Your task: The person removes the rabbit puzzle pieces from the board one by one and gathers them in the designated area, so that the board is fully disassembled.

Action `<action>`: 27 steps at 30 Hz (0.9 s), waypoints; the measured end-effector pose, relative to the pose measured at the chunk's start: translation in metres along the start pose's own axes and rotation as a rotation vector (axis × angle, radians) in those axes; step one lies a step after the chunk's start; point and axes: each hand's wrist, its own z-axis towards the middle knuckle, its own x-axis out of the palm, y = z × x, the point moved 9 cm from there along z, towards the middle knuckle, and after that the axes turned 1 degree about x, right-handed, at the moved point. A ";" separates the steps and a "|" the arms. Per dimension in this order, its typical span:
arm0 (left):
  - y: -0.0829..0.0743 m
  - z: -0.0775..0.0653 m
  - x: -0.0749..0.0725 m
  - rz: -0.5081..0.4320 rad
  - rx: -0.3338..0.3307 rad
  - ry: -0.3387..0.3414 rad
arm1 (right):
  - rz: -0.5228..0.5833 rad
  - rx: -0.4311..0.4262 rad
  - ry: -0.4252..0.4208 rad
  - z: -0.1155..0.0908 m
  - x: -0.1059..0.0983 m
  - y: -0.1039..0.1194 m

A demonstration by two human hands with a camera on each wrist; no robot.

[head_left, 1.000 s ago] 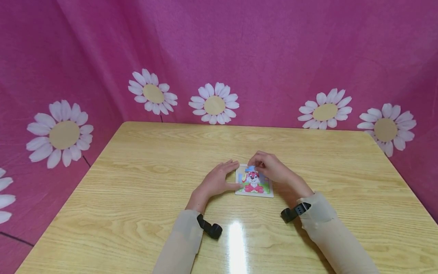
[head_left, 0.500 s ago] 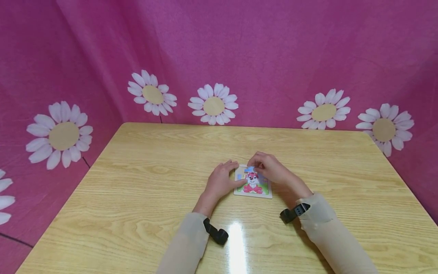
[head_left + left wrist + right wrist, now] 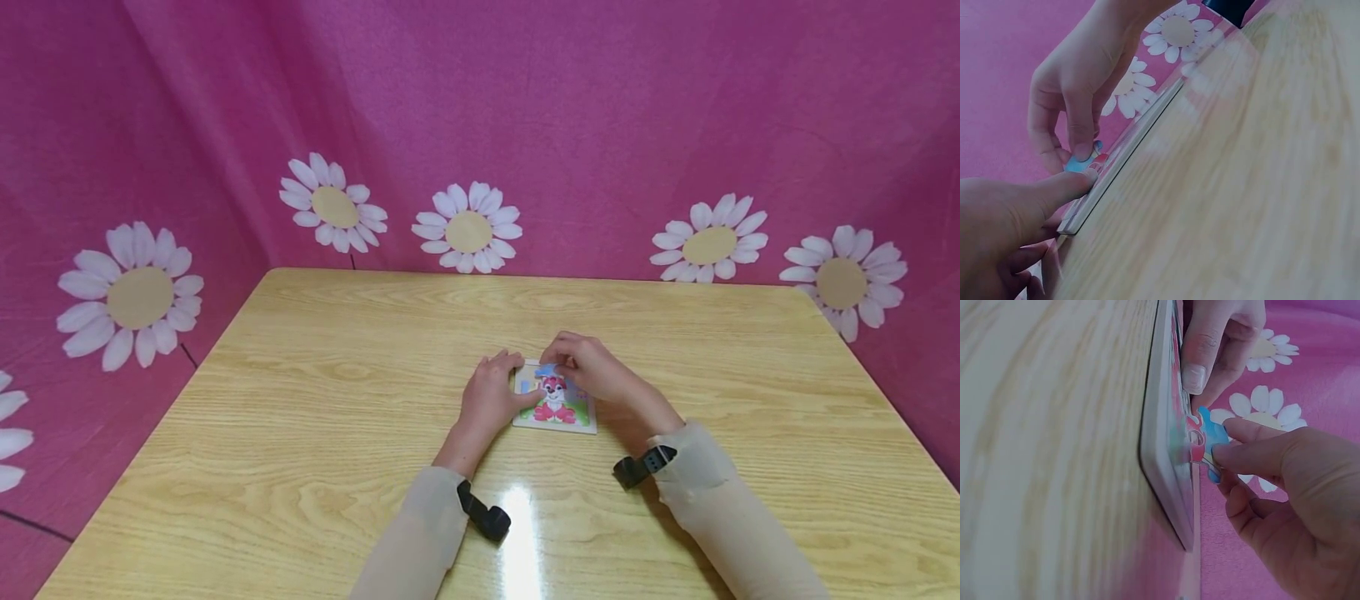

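Observation:
A small square jigsaw puzzle [image 3: 555, 429] with a pale frame lies on the table, picturing a pink and white cartoon animal. Between thumb and fingers, my right hand [image 3: 592, 368] pinches a blue and red puzzle piece [image 3: 1215, 434] at the puzzle's far side; in the right wrist view it stands tilted up from the face. My left hand [image 3: 487, 398] is at the left side, fingers by the far left corner and the straight thumb [image 3: 1066, 187] reaching over the face close to the piece. The hands hide parts of the picture.
The wood-grain table [image 3: 337, 375] extends around the puzzle on all sides. A pink curtain [image 3: 570, 125] with large white daisies hangs behind and to the left. Black wrist straps [image 3: 483, 512] sit over both pale sleeves.
My left hand has shifted slightly right, and its thumb has slid further over the puzzle's face. The right hand stays nearly in place, still pinching the puzzle piece.

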 end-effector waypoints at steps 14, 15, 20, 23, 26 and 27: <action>0.001 -0.001 0.003 0.014 -0.050 0.018 | 0.165 0.206 -0.027 -0.012 -0.003 -0.031; 0.001 -0.001 0.003 0.014 -0.050 0.017 | 0.174 0.219 -0.030 -0.013 -0.004 -0.034; 0.003 -0.001 0.002 0.007 -0.057 0.012 | 0.165 0.167 -0.071 -0.018 -0.011 -0.036; 0.004 -0.001 0.002 0.001 -0.066 0.013 | 0.159 0.162 -0.081 -0.023 -0.015 -0.039; 0.004 -0.001 0.003 -0.002 -0.072 0.014 | 0.156 0.202 -0.070 -0.028 -0.018 -0.045; 0.004 -0.002 0.003 -0.003 -0.073 0.013 | 0.157 0.212 -0.066 -0.030 -0.019 -0.047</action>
